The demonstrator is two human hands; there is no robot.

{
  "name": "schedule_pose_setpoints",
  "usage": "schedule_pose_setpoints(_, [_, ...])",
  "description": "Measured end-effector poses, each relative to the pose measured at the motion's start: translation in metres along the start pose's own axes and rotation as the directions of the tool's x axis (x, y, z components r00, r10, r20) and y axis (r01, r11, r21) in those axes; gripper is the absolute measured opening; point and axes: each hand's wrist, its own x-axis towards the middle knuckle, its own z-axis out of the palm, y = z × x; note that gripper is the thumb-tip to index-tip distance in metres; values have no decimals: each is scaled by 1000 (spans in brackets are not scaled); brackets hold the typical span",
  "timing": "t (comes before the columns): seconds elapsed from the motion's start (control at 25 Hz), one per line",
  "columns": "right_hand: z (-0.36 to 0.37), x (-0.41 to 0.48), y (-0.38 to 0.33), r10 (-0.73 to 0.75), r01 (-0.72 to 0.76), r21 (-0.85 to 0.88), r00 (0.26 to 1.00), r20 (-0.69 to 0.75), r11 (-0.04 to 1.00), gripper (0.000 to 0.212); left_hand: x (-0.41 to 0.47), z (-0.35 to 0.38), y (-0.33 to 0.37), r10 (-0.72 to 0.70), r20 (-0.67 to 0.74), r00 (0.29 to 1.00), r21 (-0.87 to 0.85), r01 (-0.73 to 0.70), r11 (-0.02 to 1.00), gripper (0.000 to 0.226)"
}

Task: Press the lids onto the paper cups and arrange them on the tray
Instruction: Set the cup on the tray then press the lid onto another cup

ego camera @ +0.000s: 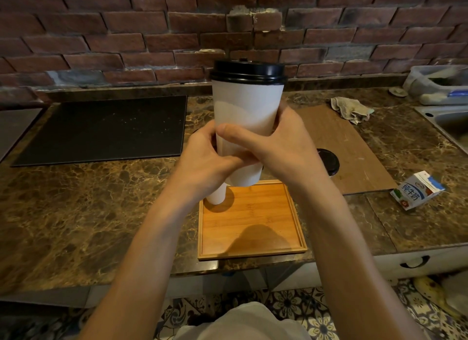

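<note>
Left hand [205, 157]: I see it raised over the far edge of the tray [253, 225], with fingers and thumb curled round the lower part of the paper cup [247, 106].
Right hand [276, 147]: at the same height, thumb across the cup's front, fingers wrapped behind it.
Grip: both hands grasp the one cup.
Paper cup: held in the air above the tray's far edge, long axis near upright, base towards the tray.
Lid [248, 69]: black, seated on the cup's rim, facing up.
Second cup [216, 196]: white, standing on the tray's far-left corner, mostly hidden by the left hand.
Tray: wooden, flat on the marbled tabletop [101, 213].
</note>
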Motion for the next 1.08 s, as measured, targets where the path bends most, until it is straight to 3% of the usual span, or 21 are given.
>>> schedule_pose_setpoints(0.28, [-3,0,-2,-57,61,99,998,-40,993,63,-1,-1,7,8,15,1000,-49,-7,999,43])
schedule_pose_setpoints(0.52, [-10,2,2,-68,51,216,995,70,975,51,-1,-6,11,-7,122,993,-121,21,992,53])
schedule_pose_setpoints(0.84, [-16,5,8,-44,-16,308,981,187,951,58,-3,-9,10,-7,251,968,-218,64,974,38])
schedule_pose_setpoints(1.08, [-17,5,5,-42,-7,227,976,213,974,56,-2,-8,8,2,211,977,-225,47,973,40])
